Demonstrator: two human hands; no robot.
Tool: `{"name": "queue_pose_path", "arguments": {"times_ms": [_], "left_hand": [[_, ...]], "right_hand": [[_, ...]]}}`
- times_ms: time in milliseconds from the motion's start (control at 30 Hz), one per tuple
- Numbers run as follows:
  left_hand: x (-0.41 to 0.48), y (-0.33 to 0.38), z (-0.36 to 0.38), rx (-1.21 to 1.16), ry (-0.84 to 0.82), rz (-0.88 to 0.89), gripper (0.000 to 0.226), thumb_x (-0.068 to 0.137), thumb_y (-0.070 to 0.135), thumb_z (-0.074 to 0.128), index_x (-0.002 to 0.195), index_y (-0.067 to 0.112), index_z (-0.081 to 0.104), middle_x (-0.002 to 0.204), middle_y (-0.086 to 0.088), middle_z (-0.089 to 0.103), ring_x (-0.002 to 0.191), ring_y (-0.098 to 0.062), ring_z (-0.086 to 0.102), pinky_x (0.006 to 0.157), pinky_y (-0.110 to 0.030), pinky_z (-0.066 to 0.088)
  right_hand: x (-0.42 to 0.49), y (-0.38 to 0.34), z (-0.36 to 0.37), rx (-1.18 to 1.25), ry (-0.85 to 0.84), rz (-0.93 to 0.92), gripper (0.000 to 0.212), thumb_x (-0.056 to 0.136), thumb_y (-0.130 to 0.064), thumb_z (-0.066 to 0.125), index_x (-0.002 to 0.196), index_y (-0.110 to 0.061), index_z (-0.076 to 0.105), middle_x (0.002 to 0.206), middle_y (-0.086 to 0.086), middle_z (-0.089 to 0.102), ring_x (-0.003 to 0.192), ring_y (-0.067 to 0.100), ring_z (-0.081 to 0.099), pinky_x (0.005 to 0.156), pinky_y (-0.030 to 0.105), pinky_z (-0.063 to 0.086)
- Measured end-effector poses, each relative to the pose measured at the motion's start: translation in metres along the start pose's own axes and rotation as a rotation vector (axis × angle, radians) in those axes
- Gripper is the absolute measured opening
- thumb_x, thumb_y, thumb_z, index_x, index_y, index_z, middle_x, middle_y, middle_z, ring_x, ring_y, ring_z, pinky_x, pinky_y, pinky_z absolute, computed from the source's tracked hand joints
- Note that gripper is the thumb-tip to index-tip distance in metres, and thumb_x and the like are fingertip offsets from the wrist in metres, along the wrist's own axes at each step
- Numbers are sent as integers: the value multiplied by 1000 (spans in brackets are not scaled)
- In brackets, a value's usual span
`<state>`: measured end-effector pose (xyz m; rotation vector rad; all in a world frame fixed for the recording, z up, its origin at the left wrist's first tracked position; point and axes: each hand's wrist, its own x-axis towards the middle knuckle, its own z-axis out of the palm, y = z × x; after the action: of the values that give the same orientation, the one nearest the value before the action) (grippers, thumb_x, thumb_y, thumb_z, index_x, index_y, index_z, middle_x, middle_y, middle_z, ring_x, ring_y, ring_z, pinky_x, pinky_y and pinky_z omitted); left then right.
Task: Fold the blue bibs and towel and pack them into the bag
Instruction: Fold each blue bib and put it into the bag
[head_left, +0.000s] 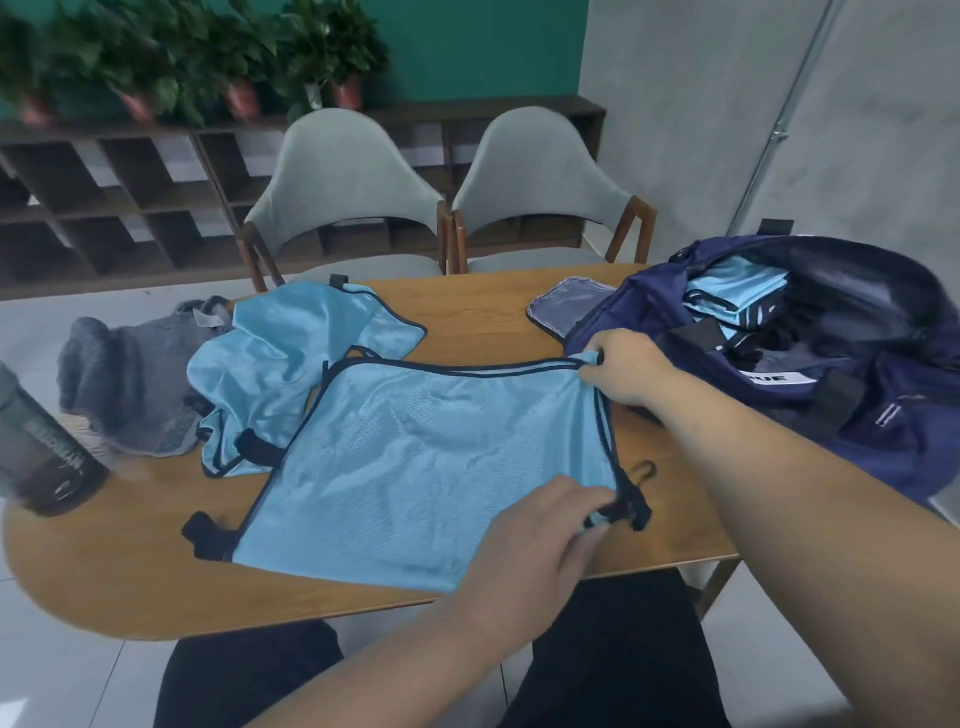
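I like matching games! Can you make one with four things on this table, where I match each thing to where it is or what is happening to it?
Things:
1. flat light-blue mesh bib with dark trim
2. crumpled light-blue bib
3. grey knitted towel
4. navy fabric bag

Places or states:
A. open at the table's right end, with folded blue cloth inside
B. bunched at the left end, beside a dark bottle
C. held at two right-side corners by left hand and right hand
D. heaped between the towel and the flat bib

Pairs: 1-C, 2-D, 3-B, 4-A
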<state>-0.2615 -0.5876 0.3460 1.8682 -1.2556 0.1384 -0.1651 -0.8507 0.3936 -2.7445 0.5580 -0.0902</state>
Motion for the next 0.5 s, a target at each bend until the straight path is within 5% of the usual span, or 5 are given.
{"name": "queue_pose_path", "arguments": {"times_ms": [133,233,400,500], "left_hand": [[6,18,-16,-132,171,-217,17,106,28,60,124,25,60,107,16,58,94,-4,58,82,-22,50],[8,27,-28,-306,318,-384,6,104,22,65,108,25,62,83,19,60,69,-4,54,66,-17,44],[2,22,-50,-467,535,-618,10,100,20,69,103,23,60,62,13,36,57,-8,33,56,-19,34],[-6,16,-63,-461,617,-686,12,99,20,70,103,22,58,67,6,33,60,-11,33,56,-19,35]], "right_hand": [[-2,-1,-22,289,46,127,20,91,-22,68,79,-8,58,71,10,59,65,28,62,58,33,51],[-4,-9,-34,616,4,251,9,97,-14,62,88,-13,59,79,9,62,68,22,61,45,21,50],[5,-26,-33,854,-49,353,9,93,-11,66,86,-15,64,78,11,63,68,22,61,77,38,62],[9,-48,-27,883,-55,367,12,93,-9,66,83,-15,63,69,8,59,58,18,59,64,32,61]]}}
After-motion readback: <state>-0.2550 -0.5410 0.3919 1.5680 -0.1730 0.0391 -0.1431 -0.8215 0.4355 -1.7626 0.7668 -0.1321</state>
